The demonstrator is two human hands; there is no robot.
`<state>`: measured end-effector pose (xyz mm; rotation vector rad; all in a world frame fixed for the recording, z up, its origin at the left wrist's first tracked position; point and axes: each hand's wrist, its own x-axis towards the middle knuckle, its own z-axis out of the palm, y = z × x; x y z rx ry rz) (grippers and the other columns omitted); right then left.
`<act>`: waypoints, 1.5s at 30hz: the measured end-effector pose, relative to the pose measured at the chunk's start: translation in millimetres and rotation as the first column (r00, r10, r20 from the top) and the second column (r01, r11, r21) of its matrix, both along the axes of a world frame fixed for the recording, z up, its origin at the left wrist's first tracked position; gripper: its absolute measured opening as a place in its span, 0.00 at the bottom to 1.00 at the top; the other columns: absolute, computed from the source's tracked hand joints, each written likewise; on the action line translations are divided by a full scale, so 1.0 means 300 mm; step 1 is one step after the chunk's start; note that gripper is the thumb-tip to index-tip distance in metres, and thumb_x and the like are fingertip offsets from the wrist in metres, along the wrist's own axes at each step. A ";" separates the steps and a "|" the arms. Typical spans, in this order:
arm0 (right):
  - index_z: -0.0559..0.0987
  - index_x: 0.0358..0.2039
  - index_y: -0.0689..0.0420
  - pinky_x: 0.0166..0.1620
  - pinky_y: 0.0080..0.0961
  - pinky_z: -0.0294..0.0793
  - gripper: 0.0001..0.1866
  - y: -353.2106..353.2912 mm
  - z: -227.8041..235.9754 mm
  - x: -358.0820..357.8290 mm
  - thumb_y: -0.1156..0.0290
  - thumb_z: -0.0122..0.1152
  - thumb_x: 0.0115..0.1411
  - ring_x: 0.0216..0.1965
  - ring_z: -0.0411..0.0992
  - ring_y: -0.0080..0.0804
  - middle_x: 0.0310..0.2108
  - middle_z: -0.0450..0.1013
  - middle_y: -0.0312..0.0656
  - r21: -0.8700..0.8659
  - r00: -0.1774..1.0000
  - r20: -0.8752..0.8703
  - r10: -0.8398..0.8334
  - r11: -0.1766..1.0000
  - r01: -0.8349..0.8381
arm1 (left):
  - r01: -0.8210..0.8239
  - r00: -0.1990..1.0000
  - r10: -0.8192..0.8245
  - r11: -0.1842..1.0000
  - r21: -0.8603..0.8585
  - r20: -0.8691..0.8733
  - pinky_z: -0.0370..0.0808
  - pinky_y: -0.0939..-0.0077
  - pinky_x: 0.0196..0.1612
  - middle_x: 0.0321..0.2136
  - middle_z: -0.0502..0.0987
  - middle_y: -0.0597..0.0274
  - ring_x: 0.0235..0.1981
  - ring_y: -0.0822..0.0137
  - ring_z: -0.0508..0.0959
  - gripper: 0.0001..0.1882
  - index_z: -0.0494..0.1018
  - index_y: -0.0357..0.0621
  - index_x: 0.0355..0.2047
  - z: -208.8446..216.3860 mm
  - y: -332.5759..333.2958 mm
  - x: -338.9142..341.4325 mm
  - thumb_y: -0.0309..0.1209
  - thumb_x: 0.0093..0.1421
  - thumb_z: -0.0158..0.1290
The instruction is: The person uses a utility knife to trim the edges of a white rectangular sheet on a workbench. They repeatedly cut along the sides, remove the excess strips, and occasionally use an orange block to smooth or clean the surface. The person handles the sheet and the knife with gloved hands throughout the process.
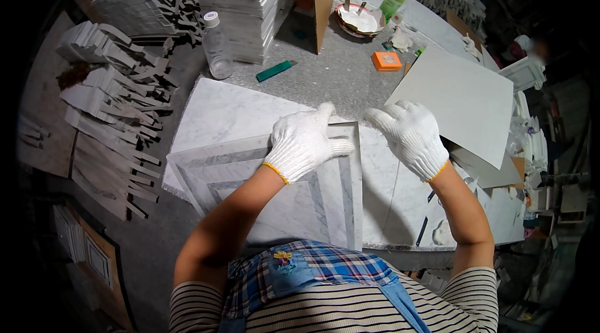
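While left hand (305, 139) touches striped panel (299, 214), orange box (387, 62), markings illegible

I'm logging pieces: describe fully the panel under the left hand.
The panel looks like stone: white with grey veining, nested grey bands angling toward its corners, and a pale right edge. It overlaps a white slab. The left hand rests over its upper right part. The forearm and apron hide some of it; whether it lies flat is unclear.
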<state>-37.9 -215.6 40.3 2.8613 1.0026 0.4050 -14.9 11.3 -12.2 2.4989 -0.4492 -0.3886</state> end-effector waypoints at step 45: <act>0.85 0.51 0.60 0.32 0.20 0.73 0.18 -0.039 -0.102 0.341 0.68 0.70 0.63 0.31 0.70 0.20 0.35 0.80 0.34 0.386 0.065 -0.910 0.410 0.778 0.496 | -0.014 0.982 -0.033 0.970 -0.243 -0.187 0.74 0.55 0.58 0.54 0.78 0.42 0.54 0.43 0.79 0.45 0.59 0.45 0.67 0.080 0.071 -0.002 0.39 0.52 0.66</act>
